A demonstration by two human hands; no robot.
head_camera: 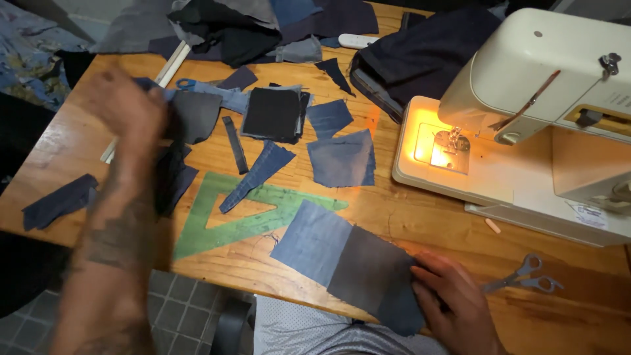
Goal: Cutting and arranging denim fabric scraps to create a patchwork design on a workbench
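My right hand (453,299) presses flat on the right end of a joined strip of denim squares (342,253), blue, grey and dark blue, lying at the table's near edge. My left hand (128,108), blurred, reaches over the left of the table and grips a dark grey fabric piece (197,115). A stack of dark fabric squares (273,115) lies just right of that hand, with loose blue denim pieces (342,161) around it.
A cream sewing machine (526,85) with its lamp lit stands at the right. Small scissors (526,276) lie near my right hand. A green triangle ruler (227,227) lies flat mid-table. Piled dark fabric (263,26) fills the far edge; blue-handled scissors (187,84) lie there.
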